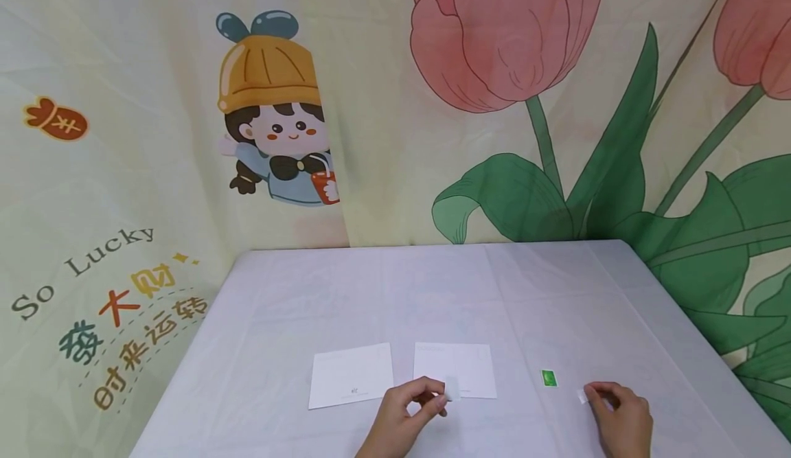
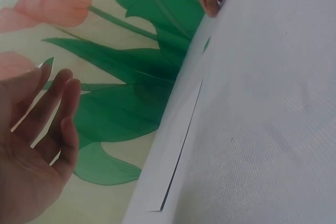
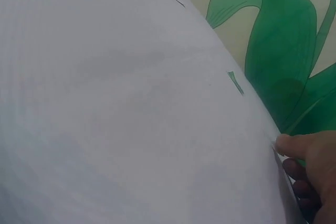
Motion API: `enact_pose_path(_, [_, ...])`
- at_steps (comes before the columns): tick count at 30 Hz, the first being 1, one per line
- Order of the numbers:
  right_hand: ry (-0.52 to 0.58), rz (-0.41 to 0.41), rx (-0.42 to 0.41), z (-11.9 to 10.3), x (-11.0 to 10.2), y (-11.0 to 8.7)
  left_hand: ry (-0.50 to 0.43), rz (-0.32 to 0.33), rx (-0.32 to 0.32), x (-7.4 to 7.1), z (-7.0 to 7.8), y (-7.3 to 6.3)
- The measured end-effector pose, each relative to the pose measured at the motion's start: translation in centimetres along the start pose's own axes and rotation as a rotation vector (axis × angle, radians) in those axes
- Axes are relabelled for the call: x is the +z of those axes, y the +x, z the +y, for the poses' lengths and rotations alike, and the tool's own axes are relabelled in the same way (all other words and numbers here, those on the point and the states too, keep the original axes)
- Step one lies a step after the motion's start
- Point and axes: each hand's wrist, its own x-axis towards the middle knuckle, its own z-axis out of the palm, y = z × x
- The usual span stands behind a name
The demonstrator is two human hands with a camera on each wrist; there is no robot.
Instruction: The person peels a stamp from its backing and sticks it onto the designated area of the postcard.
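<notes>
My left hand (image 1: 408, 413) is raised over the near edge of the right-hand white card (image 1: 457, 365), thumb and forefinger pinching a small thin piece (image 1: 453, 392). It looks whitish from the head camera, while in the left wrist view a green corner (image 2: 49, 61) of it shows at the fingertips. Farther right, my right hand (image 1: 621, 413) pinches a small white slip (image 1: 582, 395) close over the table; in the right wrist view its thumb hides most of that slip. Between the hands lies a small green stamp-like rectangle (image 1: 549, 378) with a pale border.
A second white card (image 1: 350, 379) with a small printed mark at its lower edge lies left of the first. Both lie on a white-covered table (image 1: 377, 293). A printed curtain (image 1: 383, 101) with tulips and a cartoon figure hangs behind and beside it.
</notes>
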Motion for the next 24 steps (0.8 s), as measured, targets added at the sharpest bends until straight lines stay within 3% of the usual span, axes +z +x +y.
enact_pose_path(8, [-0.058,0.015,-0.004,0.1,0.38,0.12,-0.062,-0.003,-0.045,0.02,0.29,0.01])
enact_pose_path(24, [-0.049,0.008,0.002,0.43,0.65,0.09,-0.098,-0.043,-0.105,0.09,0.16,0.17])
